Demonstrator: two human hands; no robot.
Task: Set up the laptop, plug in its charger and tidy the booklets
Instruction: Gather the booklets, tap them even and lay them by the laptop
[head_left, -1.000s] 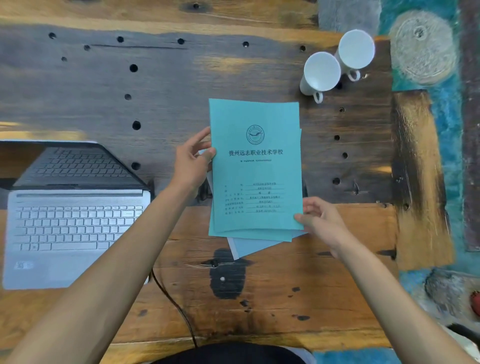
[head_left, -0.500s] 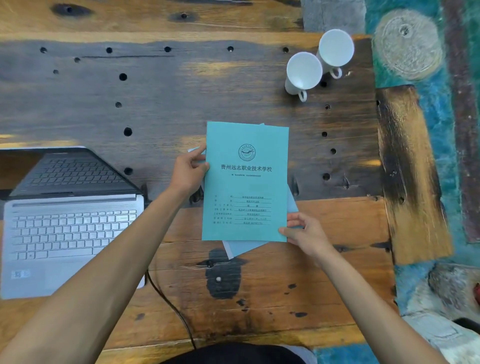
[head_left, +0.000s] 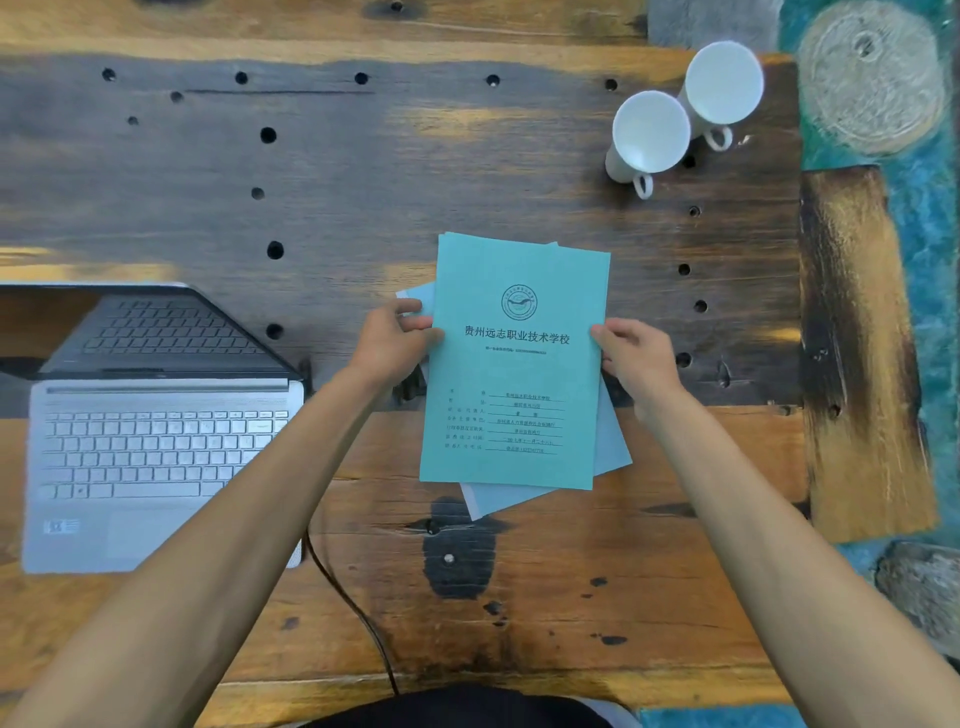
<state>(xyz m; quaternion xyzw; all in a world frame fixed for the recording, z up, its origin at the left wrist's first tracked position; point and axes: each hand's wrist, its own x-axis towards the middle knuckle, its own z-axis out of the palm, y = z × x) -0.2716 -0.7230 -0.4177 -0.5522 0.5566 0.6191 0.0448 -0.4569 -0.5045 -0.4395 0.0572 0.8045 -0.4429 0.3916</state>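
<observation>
A teal booklet (head_left: 514, 374) with a round emblem and printed text lies on top of a small stack in the middle of the wooden table (head_left: 467, 156). Pale blue booklets (head_left: 608, 447) stick out skewed beneath it at the lower right and upper left. My left hand (head_left: 389, 345) grips the stack's left edge, thumb on top. My right hand (head_left: 631, 358) grips the right edge at about the same height. An open silver laptop (head_left: 156, 447) sits at the left, its dark screen reflecting the keyboard. A black cable (head_left: 353, 608) runs from the laptop's right side toward the table's near edge.
Two white mugs (head_left: 649, 135) lie on their sides at the back right, mouths toward me. The table's right edge (head_left: 800, 312) borders a teal and stone floor. Round holes dot the dark back half of the tabletop.
The stack has come down toward the table. My right hand moved from the bottom right corner up to the middle of the right edge. My left hand stayed on the left edge.
</observation>
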